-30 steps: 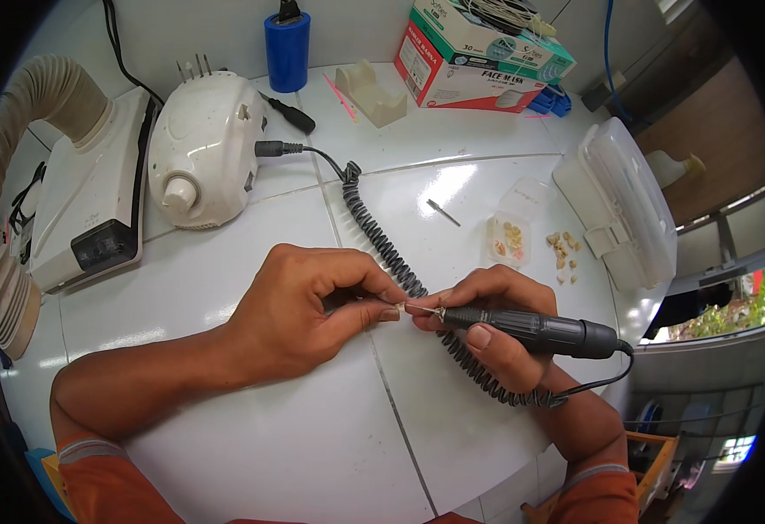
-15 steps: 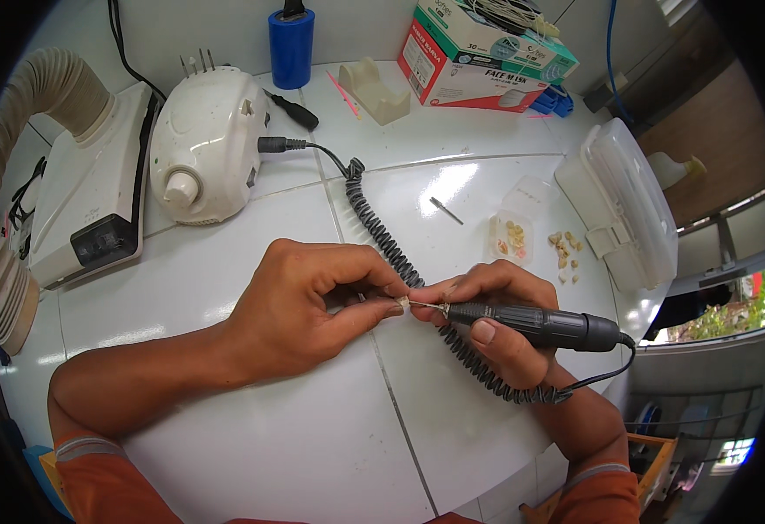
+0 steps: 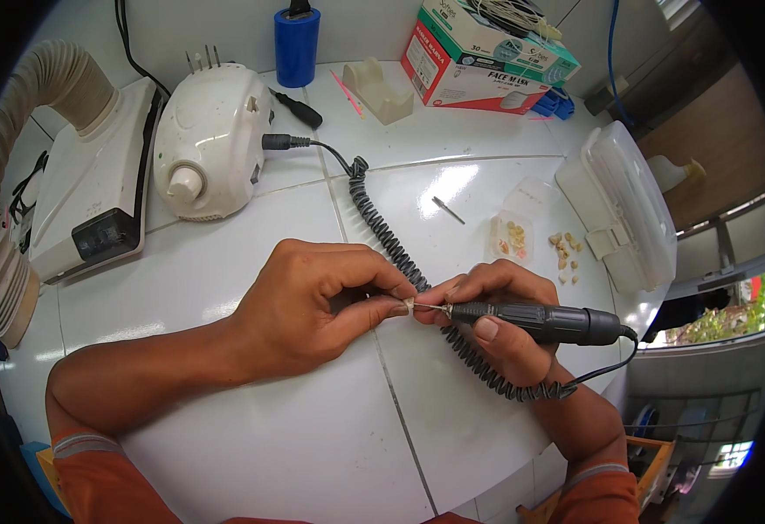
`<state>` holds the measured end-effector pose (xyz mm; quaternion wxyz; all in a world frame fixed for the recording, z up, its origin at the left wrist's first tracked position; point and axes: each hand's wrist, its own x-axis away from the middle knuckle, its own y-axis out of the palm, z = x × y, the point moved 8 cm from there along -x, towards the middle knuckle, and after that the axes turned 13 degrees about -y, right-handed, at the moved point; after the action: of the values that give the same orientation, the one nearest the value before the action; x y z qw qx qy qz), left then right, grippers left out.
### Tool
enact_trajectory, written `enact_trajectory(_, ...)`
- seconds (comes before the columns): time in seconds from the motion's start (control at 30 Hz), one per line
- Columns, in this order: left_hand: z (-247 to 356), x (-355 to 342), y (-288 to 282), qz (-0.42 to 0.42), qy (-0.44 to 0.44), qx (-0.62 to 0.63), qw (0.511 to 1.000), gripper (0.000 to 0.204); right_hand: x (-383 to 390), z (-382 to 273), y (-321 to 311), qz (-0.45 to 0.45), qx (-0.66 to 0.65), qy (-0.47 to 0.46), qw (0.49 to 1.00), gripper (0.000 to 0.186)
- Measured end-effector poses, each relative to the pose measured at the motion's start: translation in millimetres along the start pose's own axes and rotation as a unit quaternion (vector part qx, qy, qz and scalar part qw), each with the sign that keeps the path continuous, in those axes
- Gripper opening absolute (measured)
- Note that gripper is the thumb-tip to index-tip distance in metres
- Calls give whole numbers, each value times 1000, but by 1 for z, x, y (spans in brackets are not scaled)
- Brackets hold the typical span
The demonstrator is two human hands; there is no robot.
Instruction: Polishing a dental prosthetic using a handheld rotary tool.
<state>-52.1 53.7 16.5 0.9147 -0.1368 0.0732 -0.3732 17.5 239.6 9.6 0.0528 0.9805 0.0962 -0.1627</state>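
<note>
So there's a white control box (image 3: 212,144) off left, then the left hand (image 3: 326,301) pinches a tiny pale piece (image 3: 410,305) between thumb and finger, just at the thin bit (image 3: 430,306) of a black handpiece (image 3: 557,323) the right hand (image 3: 515,354) grips pen-style, and a clear-lidded box (image 3: 594,196) sits farther right.

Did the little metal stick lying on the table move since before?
No. The little metal stick lies in the same spot below the tile seam; the whole view just shifted slightly.
</note>
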Motion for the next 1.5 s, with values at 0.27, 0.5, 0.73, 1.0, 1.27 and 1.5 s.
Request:
enact_trajectory(0.27,0,1,1,-1,10,-3,1000,13,0,1,1,-7,2,7,1000,35)
enact_trajectory(0.5,0,1,1,-5,8,-11,1000,13,-1,1,2,-9,-3,9,1000,34)
enact_trajectory(0.73,-1,1,2,-13,-1,-5,1000,13,0,1,2,-9,-4,3,1000,34)
enact_trajectory(1.0,-8,0,4,-41,-66,77,994,10,0,-1,2,-13,16,-1,1000,34)
enact_trajectory(1.27,-12,0,5,-47,-100,105,988,9,-1,-2,2,-23,18,-27,999,33)
enact_trajectory(1.5,-12,0,5,-50,-102,103,988,9,-1,-2,3,-24,27,-28,999,33)
